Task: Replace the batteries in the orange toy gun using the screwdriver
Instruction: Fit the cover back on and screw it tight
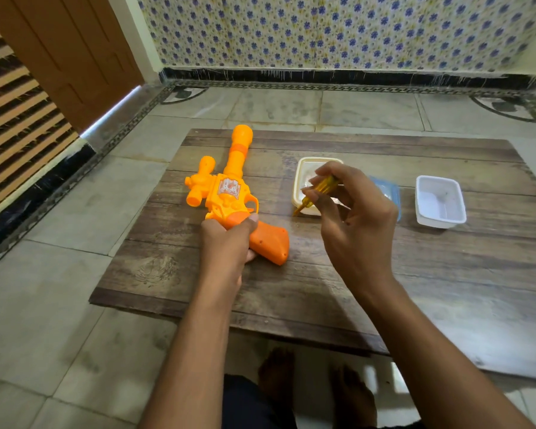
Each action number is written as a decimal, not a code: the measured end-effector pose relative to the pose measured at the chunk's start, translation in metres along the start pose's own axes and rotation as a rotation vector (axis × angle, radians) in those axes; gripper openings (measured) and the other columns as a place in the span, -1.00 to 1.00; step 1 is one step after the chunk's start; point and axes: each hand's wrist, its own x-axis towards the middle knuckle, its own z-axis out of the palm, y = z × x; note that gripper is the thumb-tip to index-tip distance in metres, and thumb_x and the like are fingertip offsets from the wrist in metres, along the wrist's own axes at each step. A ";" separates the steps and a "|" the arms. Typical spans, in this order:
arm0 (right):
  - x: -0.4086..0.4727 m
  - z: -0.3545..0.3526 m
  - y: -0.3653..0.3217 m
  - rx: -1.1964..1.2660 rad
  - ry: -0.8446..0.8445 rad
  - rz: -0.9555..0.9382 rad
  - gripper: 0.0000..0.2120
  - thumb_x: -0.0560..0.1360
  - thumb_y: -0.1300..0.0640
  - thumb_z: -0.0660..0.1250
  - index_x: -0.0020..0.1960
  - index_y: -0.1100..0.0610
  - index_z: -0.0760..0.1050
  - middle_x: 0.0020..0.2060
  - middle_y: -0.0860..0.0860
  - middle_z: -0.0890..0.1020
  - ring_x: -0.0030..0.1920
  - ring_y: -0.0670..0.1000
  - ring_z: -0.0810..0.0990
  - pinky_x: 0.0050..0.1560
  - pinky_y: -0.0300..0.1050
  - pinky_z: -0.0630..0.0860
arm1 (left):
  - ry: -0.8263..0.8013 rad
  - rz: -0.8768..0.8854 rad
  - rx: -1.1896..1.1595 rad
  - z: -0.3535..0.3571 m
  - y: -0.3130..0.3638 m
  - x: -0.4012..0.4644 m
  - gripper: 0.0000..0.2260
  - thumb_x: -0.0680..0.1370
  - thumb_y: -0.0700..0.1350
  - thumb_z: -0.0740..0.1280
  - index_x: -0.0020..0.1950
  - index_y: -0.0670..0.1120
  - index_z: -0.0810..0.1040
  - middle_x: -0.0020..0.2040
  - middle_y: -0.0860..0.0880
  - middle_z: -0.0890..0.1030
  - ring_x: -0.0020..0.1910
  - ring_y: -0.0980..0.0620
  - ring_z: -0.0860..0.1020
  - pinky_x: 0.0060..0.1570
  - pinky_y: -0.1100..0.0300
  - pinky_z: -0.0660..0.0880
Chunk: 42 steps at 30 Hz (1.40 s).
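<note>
Head view: tiled floor, blue-flowered wall covering behind, brown door at far left; a wooden board (pixel 322 274) lies flat on the floor as the work surface. Landmark: orange toy gun (pixel 229 193), lying on its side on the left half of the board, barrel pointing away from the person, darker orange grip toward them. Left hand (pixel 226 243) wrapped around the gun at the top of the grip, thumb pressed on the body just behind the trigger guard. Right hand (pixel 353 218) raised to the right of the gun, fingers curled and pinching a yellow-handled screwdriver (pixel 316 193), tip angled down toward the gun, not touching it. Right of the gun: cream tray (pixel 304 178), partly hidden by the right hand; beyond it a blue lid (pixel 390 193); farthest right a white container (pixel 440 201). Tray contents not legible
</note>
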 end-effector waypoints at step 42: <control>-0.014 -0.036 0.038 -0.391 -0.576 -0.204 -0.94 0.46 0.17 0.44 -0.12 0.15 0.58 -0.10 0.03 0.56 -0.23 0.13 0.58 -0.31 0.11 0.57 | -0.034 0.714 0.855 0.004 -0.005 0.004 -0.70 0.54 -0.17 0.49 0.27 -0.12 0.65 0.23 -0.06 0.66 0.24 -0.06 0.57 0.21 0.26 0.37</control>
